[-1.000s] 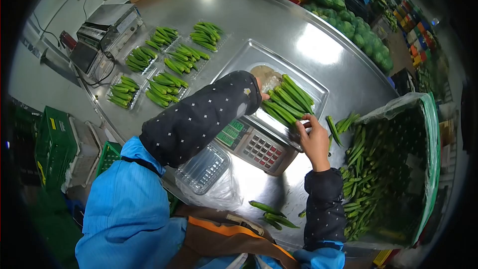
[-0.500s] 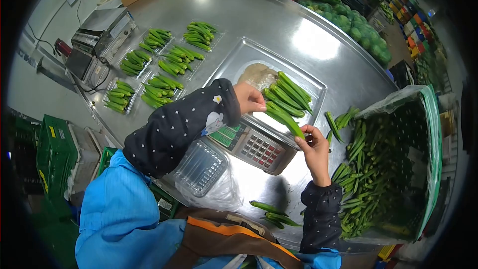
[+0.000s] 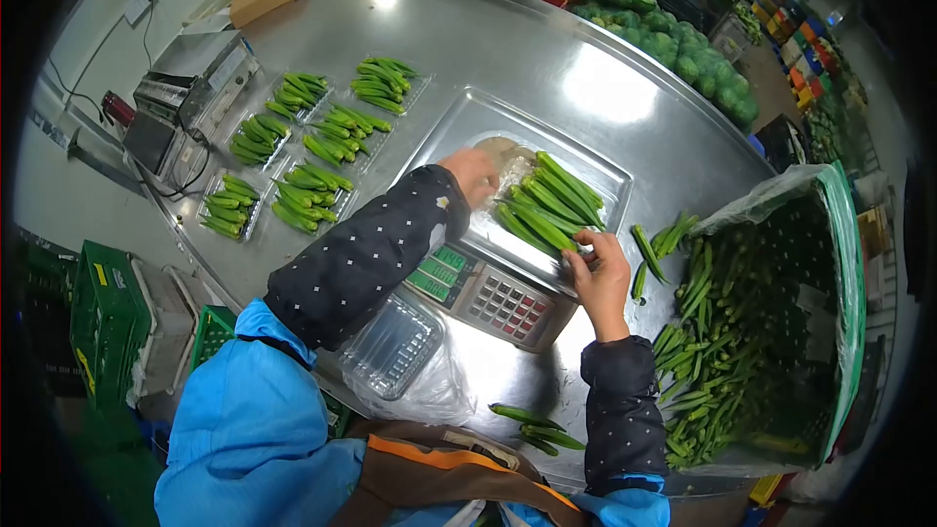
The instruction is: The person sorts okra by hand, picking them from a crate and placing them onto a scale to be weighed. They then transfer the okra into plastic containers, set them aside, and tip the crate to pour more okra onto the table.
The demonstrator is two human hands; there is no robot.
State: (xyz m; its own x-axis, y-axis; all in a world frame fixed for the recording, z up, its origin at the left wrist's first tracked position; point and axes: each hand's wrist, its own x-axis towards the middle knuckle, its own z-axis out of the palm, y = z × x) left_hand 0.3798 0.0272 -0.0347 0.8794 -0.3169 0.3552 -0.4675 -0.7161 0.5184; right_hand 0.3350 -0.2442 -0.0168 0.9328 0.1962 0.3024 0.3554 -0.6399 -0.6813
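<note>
A row of green okra pods [image 3: 554, 197] lies on a metal tray [image 3: 625, 179] that rests on a digital scale [image 3: 468, 298]. My right hand [image 3: 602, 278] pinches the near end of the okra closest to the scale's keypad. Over the left part of the tray, beside the pods, my left hand [image 3: 475, 176] is smeared by motion, so its fingers cannot be read. Crumpled clear plastic [image 3: 515, 172] and a brownish round patch [image 3: 500, 147] show next to it. A few loose okra lie right of the tray and others near the table's front edge.
Several clear packs of okra [image 3: 322, 181] stand on the left of the steel table [image 3: 468, 29]. An empty clear tray [image 3: 395, 342] sits in front of the scale. A plastic-lined green crate [image 3: 847, 303] with many okra stands at right. A wrapping machine [image 3: 185, 98] is at far left.
The okra that both hands held above the tray now lies beside the others. My left hand has let go of it and moved up and left; my right hand stays at its end.
</note>
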